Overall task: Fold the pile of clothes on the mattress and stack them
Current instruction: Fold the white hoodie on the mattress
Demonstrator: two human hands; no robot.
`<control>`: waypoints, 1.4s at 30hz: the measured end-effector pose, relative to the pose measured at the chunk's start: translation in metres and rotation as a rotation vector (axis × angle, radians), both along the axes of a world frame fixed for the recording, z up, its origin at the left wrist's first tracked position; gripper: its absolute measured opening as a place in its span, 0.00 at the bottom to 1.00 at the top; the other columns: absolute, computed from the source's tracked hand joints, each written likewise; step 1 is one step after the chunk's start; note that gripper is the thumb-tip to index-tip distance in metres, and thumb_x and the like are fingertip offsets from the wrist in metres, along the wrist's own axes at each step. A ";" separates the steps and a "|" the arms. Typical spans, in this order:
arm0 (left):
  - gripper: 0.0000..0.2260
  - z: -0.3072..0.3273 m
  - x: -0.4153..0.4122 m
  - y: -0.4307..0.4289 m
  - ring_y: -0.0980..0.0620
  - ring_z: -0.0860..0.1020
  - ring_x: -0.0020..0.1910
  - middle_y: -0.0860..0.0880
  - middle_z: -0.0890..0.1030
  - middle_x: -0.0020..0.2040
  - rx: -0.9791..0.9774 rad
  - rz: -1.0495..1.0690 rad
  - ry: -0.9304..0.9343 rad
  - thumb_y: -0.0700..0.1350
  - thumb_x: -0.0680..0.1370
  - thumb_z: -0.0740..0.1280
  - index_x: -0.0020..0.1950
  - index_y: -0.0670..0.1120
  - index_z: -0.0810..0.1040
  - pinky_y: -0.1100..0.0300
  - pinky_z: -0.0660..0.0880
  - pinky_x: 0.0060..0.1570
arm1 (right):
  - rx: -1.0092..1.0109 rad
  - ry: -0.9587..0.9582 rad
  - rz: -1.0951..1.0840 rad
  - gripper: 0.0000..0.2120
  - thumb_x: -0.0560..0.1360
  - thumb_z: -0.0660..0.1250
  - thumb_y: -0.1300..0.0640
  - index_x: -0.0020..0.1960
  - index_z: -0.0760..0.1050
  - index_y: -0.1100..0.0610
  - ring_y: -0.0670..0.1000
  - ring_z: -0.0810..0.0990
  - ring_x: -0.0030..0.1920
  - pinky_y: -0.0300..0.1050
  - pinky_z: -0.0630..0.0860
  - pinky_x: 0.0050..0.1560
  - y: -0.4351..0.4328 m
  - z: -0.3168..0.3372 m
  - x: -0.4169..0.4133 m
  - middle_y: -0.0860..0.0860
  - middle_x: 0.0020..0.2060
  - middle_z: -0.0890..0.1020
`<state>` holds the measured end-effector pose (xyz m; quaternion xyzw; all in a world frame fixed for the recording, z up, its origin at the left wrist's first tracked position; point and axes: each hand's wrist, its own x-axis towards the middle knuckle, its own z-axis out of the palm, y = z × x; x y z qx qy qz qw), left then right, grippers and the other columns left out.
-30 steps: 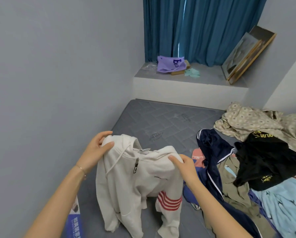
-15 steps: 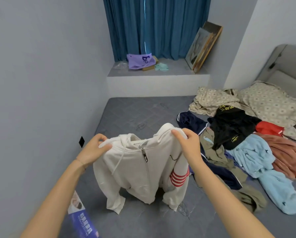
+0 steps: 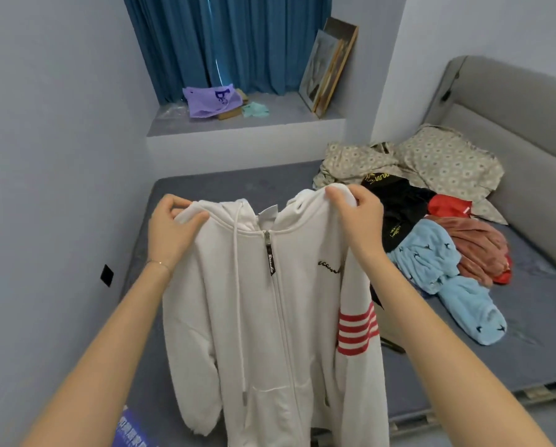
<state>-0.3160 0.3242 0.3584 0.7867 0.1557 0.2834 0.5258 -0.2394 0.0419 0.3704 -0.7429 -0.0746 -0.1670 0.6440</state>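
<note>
Pale grey-blue painted walls [image 3: 60, 124] enclose the room. Deep blue pleated curtains [image 3: 254, 43] hang over a recessed grey window ledge [image 3: 286, 119], with a thin strip of daylight [image 3: 218, 69] between them. Wooden-framed pictures [image 3: 329, 66] lean in the alcove's right corner. A grey padded headboard [image 3: 512, 101] stands at right, and a black square wall socket [image 3: 106, 275] sits low on the left wall.

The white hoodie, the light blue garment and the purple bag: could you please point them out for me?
white hoodie [image 3: 257, 317], head view, front panel beside the zip.
light blue garment [image 3: 428, 259], head view, its upper part.
purple bag [image 3: 210, 100], head view, middle of its face.
</note>
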 end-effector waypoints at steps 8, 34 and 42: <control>0.10 -0.155 0.105 -0.008 0.65 0.75 0.34 0.56 0.78 0.36 -0.085 0.101 0.360 0.40 0.70 0.74 0.41 0.49 0.74 0.73 0.69 0.34 | -0.344 0.354 0.097 0.17 0.75 0.68 0.50 0.35 0.74 0.62 0.44 0.67 0.32 0.40 0.61 0.33 -0.008 -0.166 0.114 0.52 0.29 0.72; 0.11 -0.445 0.310 0.085 0.62 0.66 0.26 0.58 0.68 0.25 -0.329 0.152 0.454 0.31 0.76 0.65 0.38 0.44 0.71 0.71 0.68 0.33 | -0.403 0.531 0.081 0.08 0.77 0.68 0.54 0.40 0.79 0.54 0.42 0.75 0.40 0.34 0.67 0.43 0.100 -0.458 0.337 0.45 0.37 0.79; 0.25 -0.521 0.309 0.097 0.48 0.67 0.70 0.48 0.70 0.71 0.223 0.073 0.677 0.49 0.78 0.67 0.73 0.47 0.65 0.50 0.61 0.70 | -0.806 0.348 0.069 0.30 0.75 0.70 0.47 0.73 0.68 0.55 0.60 0.68 0.68 0.57 0.63 0.68 0.099 -0.507 0.349 0.58 0.67 0.72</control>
